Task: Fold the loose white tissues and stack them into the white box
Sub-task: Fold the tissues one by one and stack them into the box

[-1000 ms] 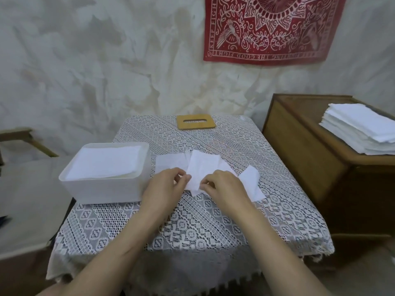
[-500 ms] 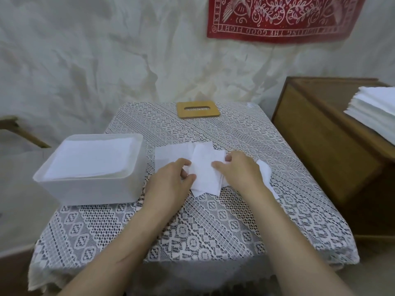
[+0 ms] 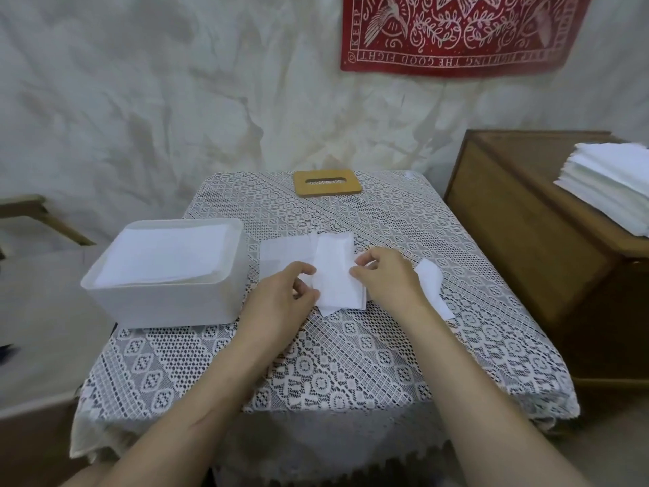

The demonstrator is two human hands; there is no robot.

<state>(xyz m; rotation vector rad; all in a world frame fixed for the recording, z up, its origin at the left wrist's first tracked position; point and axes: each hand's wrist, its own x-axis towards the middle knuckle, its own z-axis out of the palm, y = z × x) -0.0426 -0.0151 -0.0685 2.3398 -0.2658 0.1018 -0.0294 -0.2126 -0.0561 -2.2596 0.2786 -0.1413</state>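
Observation:
A white tissue (image 3: 335,272) lies folded lengthwise in the middle of the lace-covered table (image 3: 351,363). My left hand (image 3: 281,304) pinches its left edge and my right hand (image 3: 384,279) pinches its right edge. More loose tissues lie under and beside it: one (image 3: 284,253) to the left and one (image 3: 432,286) sticking out past my right hand. The white box (image 3: 158,304) stands at the table's left side, apart from my left hand, with a stack of folded tissues (image 3: 165,254) inside.
A wooden lid with a slot (image 3: 327,182) lies at the table's far edge. To the right stands a wooden cabinet (image 3: 519,223) bearing a pile of white tissues (image 3: 611,186). A wooden frame (image 3: 31,212) juts in at the left. A red cloth (image 3: 463,29) hangs on the wall.
Both hands have shifted along the middle tissue's edges, which now lies narrower and folded over. My view has tilted down and nearer to the table.

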